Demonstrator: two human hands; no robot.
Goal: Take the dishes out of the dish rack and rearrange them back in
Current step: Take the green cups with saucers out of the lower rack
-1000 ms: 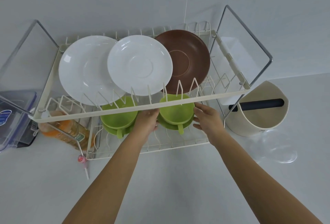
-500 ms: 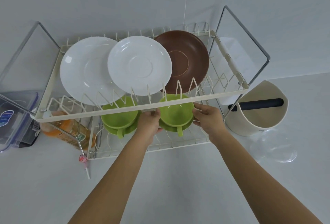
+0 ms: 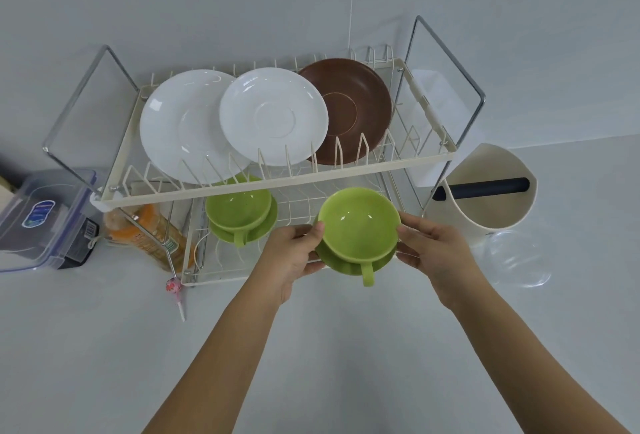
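Since a second ago both hands have drawn the right-hand green cup [image 3: 358,222] and its saucer [image 3: 346,262] out from under the upper tier; the pair now sits forward of the rack's front edge, lifted over the table [image 3: 104,347]. Left hand [image 3: 294,257] pinches the saucer rim with the thumb up against the cup's wall; right hand [image 3: 427,248] grips the opposite side likewise. Glossy and smooth, probably plastic or glazed, the set looks light but slick, and the cup only rests loose on the saucer, so holding by the saucer edge with thumbs steadying the cup seems the safest hold. Its handle [image 3: 367,274] points at the person.

Farther back, a second green cup and saucer [image 3: 239,212] remains on the lower wire shelf. Above, in the cream wire dish rack [image 3: 277,184], two white plates [image 3: 183,125] [image 3: 273,115] and a brown plate [image 3: 349,108] stand tilted between prongs, hard and breakable by the look.
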